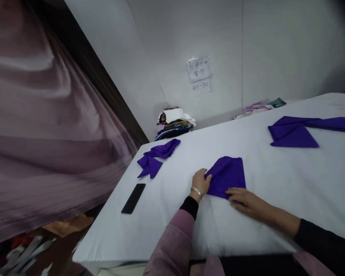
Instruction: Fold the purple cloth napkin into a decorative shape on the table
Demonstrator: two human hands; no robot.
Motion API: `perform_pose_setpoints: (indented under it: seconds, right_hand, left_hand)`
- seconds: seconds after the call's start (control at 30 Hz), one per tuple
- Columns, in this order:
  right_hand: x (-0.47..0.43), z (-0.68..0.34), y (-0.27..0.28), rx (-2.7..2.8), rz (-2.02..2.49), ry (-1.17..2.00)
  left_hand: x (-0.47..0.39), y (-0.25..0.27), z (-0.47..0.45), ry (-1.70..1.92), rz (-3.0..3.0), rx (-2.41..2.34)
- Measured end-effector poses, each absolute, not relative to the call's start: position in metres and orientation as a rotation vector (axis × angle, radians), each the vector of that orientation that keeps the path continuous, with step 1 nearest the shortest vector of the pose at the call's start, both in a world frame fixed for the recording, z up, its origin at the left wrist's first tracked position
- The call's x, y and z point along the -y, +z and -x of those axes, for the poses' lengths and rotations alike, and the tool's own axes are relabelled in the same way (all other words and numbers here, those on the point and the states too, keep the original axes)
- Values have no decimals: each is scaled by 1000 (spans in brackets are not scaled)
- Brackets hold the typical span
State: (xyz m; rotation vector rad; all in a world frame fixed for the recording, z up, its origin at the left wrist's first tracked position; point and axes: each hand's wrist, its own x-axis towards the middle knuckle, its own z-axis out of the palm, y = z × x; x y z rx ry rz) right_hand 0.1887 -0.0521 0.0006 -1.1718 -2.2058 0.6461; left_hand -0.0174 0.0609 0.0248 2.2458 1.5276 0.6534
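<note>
A folded purple cloth [227, 176] lies on the white-covered table [172, 199] right in front of me. At its left edge, my left hand [200, 183] has thumb and fingers closed on the fabric; a silver bracelet circles that wrist. My right hand [248, 203] rests on the near right edge of the cloth, fingers stretched out over it and thumb apart. More folded purple cloth [156, 159] sits toward the table's left side. Farther right lies another purple cloth [297, 132], part folded, with a long strip running out of view.
A black phone [133, 198] lies near the table's left edge. Piled fabrics [175, 123] stand at the back by the wall, with more cloths [254, 109] farther right. A pink curtain [46, 126] hangs at left. Paper signs [199, 73] are on the wall.
</note>
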Motion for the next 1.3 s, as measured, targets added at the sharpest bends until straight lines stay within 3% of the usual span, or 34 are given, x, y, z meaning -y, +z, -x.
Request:
perform_pose_setpoints:
  seconds: [0.2,0.53,0.73,0.93,1.13,1.3]
  right_hand:
    - [63,-186,1,2170,1183,511]
    - [61,-210,10,2103,1230,623]
    - [16,-276,15,1657,1898,322]
    - [-7,-283,18,1617,2249,419]
    - [-3,-271,18,1561,2099,341]
    - [19,-231,40,1756,1477,267]
  left_hand:
    - [-73,24,-4,477,-2253,-1674]
    - [-75,19,31,639,-2084,-1852]
    - [-53,12,25,788,-2258,-1614]
    - [-40,4,14,704,-2458,-1398]
    - [-41,11,15,784,-2387,-1363]
    - [-16,31,-1,1030,-1981,-1179]
